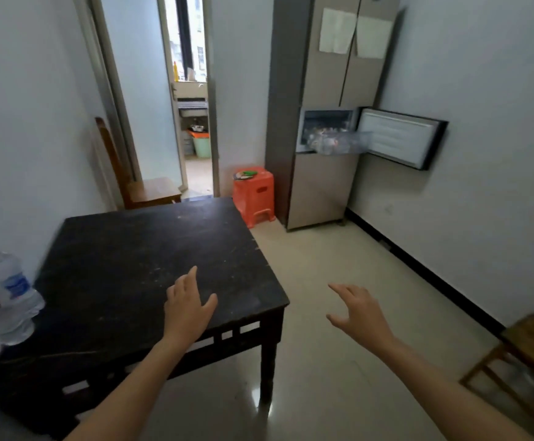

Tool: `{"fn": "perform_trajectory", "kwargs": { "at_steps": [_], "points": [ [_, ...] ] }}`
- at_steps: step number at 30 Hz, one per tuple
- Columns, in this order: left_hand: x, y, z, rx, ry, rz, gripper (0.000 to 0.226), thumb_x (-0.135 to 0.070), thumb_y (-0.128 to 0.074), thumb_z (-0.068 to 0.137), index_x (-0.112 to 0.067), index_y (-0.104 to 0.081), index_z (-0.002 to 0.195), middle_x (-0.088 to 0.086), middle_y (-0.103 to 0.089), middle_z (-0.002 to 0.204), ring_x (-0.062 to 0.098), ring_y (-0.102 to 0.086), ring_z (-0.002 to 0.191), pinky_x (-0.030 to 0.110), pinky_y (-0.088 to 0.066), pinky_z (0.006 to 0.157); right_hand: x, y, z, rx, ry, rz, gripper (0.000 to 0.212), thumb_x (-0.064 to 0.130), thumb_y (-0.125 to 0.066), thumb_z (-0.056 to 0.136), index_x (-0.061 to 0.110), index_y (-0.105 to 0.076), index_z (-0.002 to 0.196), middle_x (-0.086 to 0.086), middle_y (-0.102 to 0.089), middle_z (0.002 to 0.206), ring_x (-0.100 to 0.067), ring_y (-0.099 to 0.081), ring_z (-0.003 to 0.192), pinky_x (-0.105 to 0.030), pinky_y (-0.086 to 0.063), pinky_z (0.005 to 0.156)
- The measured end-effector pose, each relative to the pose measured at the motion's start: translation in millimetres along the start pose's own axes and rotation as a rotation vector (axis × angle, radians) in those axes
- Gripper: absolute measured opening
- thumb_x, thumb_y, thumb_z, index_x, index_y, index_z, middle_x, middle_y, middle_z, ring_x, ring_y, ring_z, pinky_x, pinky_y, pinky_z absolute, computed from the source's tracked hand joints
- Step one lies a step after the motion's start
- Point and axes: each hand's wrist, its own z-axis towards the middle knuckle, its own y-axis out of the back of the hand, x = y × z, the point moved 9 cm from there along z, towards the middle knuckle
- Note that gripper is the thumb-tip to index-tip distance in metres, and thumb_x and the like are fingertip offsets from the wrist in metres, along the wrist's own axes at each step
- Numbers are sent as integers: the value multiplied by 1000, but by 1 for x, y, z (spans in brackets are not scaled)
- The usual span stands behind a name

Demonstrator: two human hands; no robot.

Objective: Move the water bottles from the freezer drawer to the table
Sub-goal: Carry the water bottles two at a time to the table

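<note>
A dark wooden table (138, 256) fills the lower left. Two clear water bottles (8, 297) stand at its near left edge, one with a blue label, one with a red label. My left hand (186, 305) hovers open over the table's near right part. My right hand (359, 313) is open over the floor to the right of the table, holding nothing. Across the room the tall grey fridge (326, 74) has its small freezer door (401, 138) swung open to the right. The clear freezer drawer (339, 141) is pulled out with several bottles inside.
An orange plastic stool (254, 194) stands between the table and the fridge. A wooden chair (138, 183) sits behind the table by an open doorway (189, 106). Another wooden chair (526, 354) is at the lower right. Beige tiled floor (348, 281) runs from me to the fridge.
</note>
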Motion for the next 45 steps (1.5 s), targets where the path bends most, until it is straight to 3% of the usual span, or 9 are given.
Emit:
{"fn": "perform_trajectory", "kwargs": {
  "at_steps": [10,20,31,45],
  "points": [
    [-206,-119,-86,139,-250,-84,67,-28,-59,86,-9,-25,142,14,-35,141,35,-30,127,47,-31,103,-176,99,-127,-63,-182,-104,61,38,-61,84,22,-39,139,-1,-46,135,-19,-40,124,-32,-34,99],
    [-303,-185,-118,208,-388,-110,67,-26,-58,86,-9,-25,142,16,-36,141,34,-31,126,45,-30,103,-261,142,-166,-118,-261,-119,61,37,-62,83,18,-41,137,-4,-49,133,-21,-43,123,-34,-39,100],
    [-387,-258,-44,193,-397,-123,67,-23,-62,84,-5,-30,140,23,-40,136,40,-33,124,48,-30,102,-348,177,-94,-121,-275,-198,61,38,-58,87,21,-35,141,-2,-40,141,-17,-33,131,-28,-27,106],
    [-518,-374,45,255,-431,-134,65,-23,-61,85,-5,-30,140,21,-39,137,36,-33,127,44,-28,104,-500,214,-6,-92,-419,-179,63,39,-56,87,25,-29,143,-1,-30,148,-16,-25,137,-32,-21,111]
  ]
}}
